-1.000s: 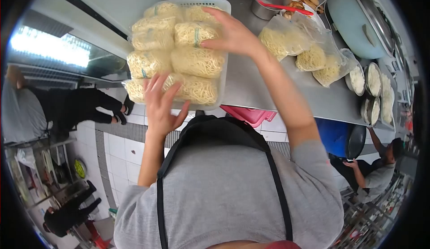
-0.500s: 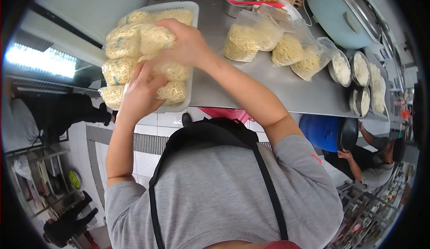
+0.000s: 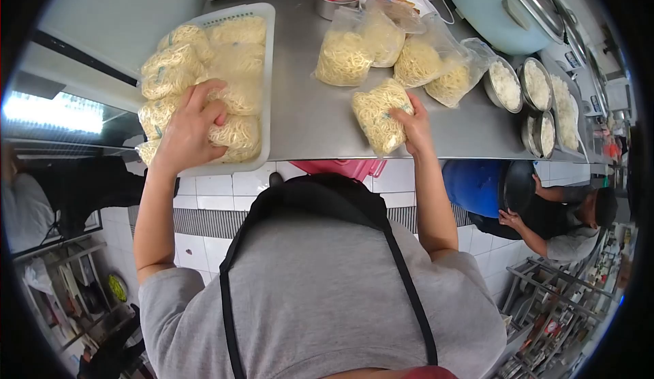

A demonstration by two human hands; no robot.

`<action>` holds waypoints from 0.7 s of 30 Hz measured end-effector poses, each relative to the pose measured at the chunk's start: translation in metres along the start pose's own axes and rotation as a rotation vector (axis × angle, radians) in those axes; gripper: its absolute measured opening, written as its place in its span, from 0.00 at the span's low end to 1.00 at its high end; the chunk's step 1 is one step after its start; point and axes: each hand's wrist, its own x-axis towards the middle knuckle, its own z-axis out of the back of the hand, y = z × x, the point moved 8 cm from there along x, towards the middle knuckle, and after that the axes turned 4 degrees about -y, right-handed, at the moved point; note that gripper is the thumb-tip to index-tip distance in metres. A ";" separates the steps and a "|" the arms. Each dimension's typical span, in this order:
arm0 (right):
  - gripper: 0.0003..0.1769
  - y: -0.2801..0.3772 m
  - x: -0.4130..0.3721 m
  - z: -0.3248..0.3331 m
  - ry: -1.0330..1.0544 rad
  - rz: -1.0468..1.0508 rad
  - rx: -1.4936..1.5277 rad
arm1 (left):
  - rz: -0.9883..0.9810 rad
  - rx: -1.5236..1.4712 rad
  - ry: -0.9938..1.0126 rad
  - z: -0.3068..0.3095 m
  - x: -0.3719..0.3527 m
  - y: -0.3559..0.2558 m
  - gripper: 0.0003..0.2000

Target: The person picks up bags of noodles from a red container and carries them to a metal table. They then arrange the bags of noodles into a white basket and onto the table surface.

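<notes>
One bag of noodles (image 3: 381,117) is in the right hand (image 3: 417,125), its grip closed round the bag's side, above the steel worktop (image 3: 298,100). The left hand (image 3: 189,128) has its fingers spread over noodle bags (image 3: 235,96) in the white basket (image 3: 267,86); whether they grasp one, I cannot tell.

S/s counter (image 3: 300,123) in front of me, pale wall (image 3: 102,21) at its L end. Fl. (image 3: 252,183) below = white tiles w/ a ribbed grey strip (image 3: 211,221) across. Bright white light (image 3: 54,112) on my L; metal shelves (image 3: 82,280) lower L, rack (image 3: 545,290) w/ kitchen stuff lower R.
</notes>
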 end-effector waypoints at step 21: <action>0.37 0.070 -0.024 -0.275 0.643 0.418 -0.445 | -0.110 0.191 -0.249 -0.015 -0.031 0.009 0.23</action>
